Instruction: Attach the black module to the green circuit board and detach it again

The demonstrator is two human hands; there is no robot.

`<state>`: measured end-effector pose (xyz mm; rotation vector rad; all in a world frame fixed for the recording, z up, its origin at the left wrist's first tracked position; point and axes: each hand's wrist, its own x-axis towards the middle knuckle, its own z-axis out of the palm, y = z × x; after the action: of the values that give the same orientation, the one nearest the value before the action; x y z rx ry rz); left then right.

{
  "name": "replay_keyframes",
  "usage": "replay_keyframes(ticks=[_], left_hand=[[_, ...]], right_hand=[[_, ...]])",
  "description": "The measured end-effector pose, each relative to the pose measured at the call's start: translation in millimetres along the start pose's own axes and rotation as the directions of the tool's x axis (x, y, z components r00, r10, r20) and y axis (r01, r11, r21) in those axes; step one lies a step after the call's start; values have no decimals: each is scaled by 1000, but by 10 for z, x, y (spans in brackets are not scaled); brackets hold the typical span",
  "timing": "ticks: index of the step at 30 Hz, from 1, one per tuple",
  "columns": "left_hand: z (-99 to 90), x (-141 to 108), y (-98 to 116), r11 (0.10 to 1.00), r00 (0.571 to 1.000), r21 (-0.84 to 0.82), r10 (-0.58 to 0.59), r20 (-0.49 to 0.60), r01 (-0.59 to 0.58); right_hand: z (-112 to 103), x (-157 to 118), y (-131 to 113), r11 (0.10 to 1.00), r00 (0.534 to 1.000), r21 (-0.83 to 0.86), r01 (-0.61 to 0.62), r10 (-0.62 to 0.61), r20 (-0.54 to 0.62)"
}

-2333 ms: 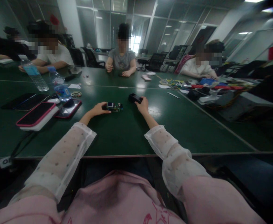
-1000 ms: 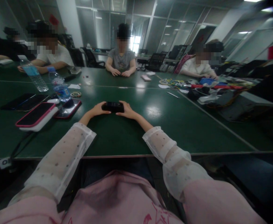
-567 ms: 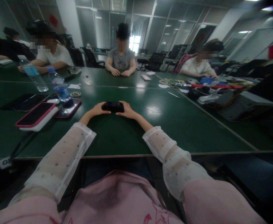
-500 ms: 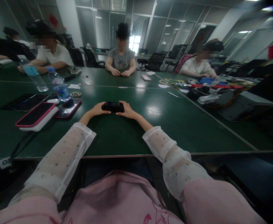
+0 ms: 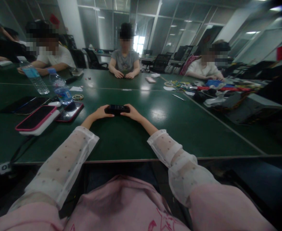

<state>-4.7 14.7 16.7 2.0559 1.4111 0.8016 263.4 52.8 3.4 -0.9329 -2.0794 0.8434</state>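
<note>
Watching remotely, I see left hand [image 5: 101, 112] gripping the left end of the black casing [image 5: 117, 110], right hand [image 5: 134, 113] its right (looks assembled; can't tell what remains).

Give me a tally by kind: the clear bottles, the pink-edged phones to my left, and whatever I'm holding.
Clear bottles: 2
Pink-edged phones: 2
Black casing, held between left hand and right hand: 1
Total: 5
</note>
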Motion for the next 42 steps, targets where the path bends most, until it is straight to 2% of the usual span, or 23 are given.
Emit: replay_keyframes(ticks=[10, 21, 27, 32, 39, 42], left_hand=[[2, -7, -5, 1000, 1000, -30, 9, 4, -9], [20, 26, -57, 999, 1000, -27, 24, -1, -24], [30, 46, -106, 1000, 1000, -24, -3, -7, 3], [22, 43, -105, 999, 1000, -39, -4, 7, 4], [31, 40, -101, 993, 999, -110, 40, 14, -38], [29, 48, -110, 992, 998, -105, 66, 9, -65]], right_hand=[[-21, -29, -63, 999, 999, 5, -40, 40, 31], [20, 29, 65, 997, 1000, 69, -22, 23, -10], [-9, -7, -63, 976, 997, 212, -51, 60, -38], [-37, -36, -151, 973, 996, 223, -58, 70, -47], [-105, 1, -159, 962, 993, 270, -28, 58, -103], [-163, 37, -168, 960, 972, 280, -7, 72, -224]])
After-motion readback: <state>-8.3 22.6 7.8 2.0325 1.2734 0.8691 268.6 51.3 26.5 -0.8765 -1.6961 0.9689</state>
